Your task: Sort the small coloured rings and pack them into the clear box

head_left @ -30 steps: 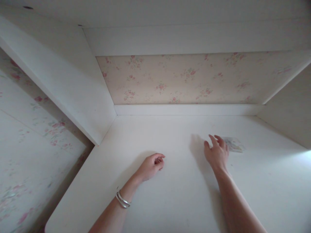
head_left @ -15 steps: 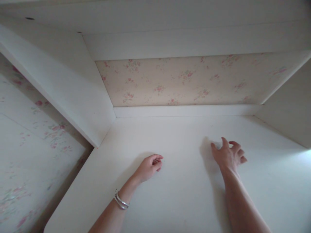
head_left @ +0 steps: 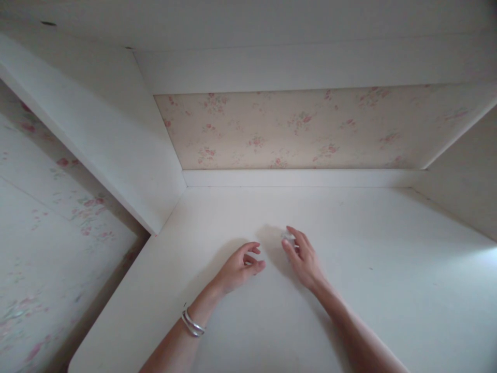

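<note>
My left hand (head_left: pixel 237 268) rests on the white desk top (head_left: pixel 388 290), its fingers loosely curled in, and I see nothing in them. Two silver bangles (head_left: pixel 191 323) circle that wrist. My right hand (head_left: pixel 305 257) lies just to its right, near the middle of the desk. Its thumb and fingers pinch a small pale, see-through packet (head_left: pixel 288 238), most of which is hidden by the fingers. The two hands are a short gap apart.
The desk sits in a white alcove with a side panel (head_left: pixel 116 145) on the left, another on the right and a shelf above. Floral wallpaper (head_left: pixel 295 129) covers the back. Bright light falls on the desk's right edge (head_left: pixel 485 254). The desk's left edge drops off.
My right hand reached the small packet lying at the right, closed over it, then moved left with it to beside my left hand. The left hand stayed almost still.
</note>
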Motion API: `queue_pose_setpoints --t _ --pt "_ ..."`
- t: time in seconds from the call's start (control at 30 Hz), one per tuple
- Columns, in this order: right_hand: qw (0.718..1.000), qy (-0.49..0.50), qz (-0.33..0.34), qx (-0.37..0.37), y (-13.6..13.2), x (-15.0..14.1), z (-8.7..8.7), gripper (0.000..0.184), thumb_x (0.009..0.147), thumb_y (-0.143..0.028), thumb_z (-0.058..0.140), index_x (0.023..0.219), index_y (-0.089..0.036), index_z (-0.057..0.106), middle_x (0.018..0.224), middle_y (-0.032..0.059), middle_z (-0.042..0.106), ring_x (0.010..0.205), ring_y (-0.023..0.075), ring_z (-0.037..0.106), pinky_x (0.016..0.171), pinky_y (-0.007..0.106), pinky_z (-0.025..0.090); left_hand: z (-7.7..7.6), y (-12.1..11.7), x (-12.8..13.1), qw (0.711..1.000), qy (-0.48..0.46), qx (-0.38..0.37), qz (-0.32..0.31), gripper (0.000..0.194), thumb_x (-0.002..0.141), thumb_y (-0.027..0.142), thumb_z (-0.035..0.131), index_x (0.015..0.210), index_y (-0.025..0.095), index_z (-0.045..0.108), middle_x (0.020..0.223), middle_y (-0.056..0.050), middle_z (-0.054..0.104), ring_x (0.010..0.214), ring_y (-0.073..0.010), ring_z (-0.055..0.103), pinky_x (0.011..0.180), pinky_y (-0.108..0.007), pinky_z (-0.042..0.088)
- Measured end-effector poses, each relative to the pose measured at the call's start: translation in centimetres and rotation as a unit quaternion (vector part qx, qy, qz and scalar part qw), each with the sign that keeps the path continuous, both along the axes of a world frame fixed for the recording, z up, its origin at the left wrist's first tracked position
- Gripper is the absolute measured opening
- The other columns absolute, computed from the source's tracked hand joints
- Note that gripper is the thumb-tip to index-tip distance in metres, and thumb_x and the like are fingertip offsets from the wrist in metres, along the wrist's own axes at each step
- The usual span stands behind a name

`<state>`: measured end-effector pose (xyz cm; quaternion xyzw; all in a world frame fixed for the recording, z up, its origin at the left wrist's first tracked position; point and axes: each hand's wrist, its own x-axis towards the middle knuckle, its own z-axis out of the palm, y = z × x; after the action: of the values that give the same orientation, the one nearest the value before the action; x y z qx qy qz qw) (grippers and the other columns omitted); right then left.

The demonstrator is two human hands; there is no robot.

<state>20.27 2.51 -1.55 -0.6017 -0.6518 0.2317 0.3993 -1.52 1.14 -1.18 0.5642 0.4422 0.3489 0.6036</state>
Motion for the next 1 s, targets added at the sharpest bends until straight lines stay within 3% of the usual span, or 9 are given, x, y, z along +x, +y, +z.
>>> queue_pose_setpoints --t 0.13,0.27,0.37,0.73,1.0 --pt "0.990 0.059 0.125 -0.007 -2.7 -4.3 0.4 0.043 0.093 -0.045 0.035 0.130 -0.026 0.044 0.126 0.0083 0.049 0.107 0.0193 0.055 0.091 0.034 0.046 0.7 -0.2 0.1 0.998 -0.050 0.008 -0.033 0.070 0.072 0.037 0.072 0.132 0.024 0.039 0.130 -0.012 0.045 0.101 -0.0197 0.054 0.080 -0.031 0.047" --pt "0.983 0.086 0.160 -0.017 -3.7 -5.0 0.9 0.041 0.095 -0.042 0.031 0.132 -0.027 0.041 0.128 0.0071 0.046 0.115 0.0181 0.050 0.099 0.033 0.041 1.1 -0.6 0.4 0.995 -0.029 0.040 -0.091 0.081 0.068 0.036 0.075 0.136 0.023 0.034 0.123 -0.012 0.051 0.097 -0.0209 0.056 0.081 -0.034 0.046" --pt "0.980 0.097 0.171 -0.032 -3.8 -4.8 1.0 0.043 0.096 -0.042 0.028 0.135 -0.027 0.039 0.130 0.0077 0.044 0.115 0.0182 0.050 0.099 0.033 0.041 1.1 -0.8 0.7 0.993 0.000 0.066 -0.093 0.090 0.063 0.036 0.079 0.138 0.024 0.030 0.119 -0.011 0.054 0.090 -0.0196 0.058 0.077 -0.033 0.046" --pt "0.972 0.116 0.203 -0.025 -3.7 -4.4 1.4 0.042 0.095 -0.044 0.029 0.131 -0.028 0.046 0.127 0.0067 0.048 0.118 0.0210 0.048 0.102 0.038 0.038 2.7 -1.1 1.0 0.993 0.035 0.095 -0.058 0.061 0.069 0.030 0.072 0.124 0.019 0.047 0.104 -0.006 0.062 0.086 -0.0187 0.059 0.073 -0.029 0.047" --pt "0.971 0.143 0.189 -0.007 -3.5 -4.6 1.3 0.040 0.096 -0.042 0.028 0.124 -0.027 0.051 0.122 0.0068 0.054 0.113 0.0209 0.051 0.097 0.039 0.041 2.6 -1.0 1.1 0.995 0.027 0.088 -0.042 0.060 0.068 0.028 0.073 0.122 0.018 0.049 0.100 -0.006 0.063 0.085 -0.0182 0.059 0.072 -0.028 0.047"
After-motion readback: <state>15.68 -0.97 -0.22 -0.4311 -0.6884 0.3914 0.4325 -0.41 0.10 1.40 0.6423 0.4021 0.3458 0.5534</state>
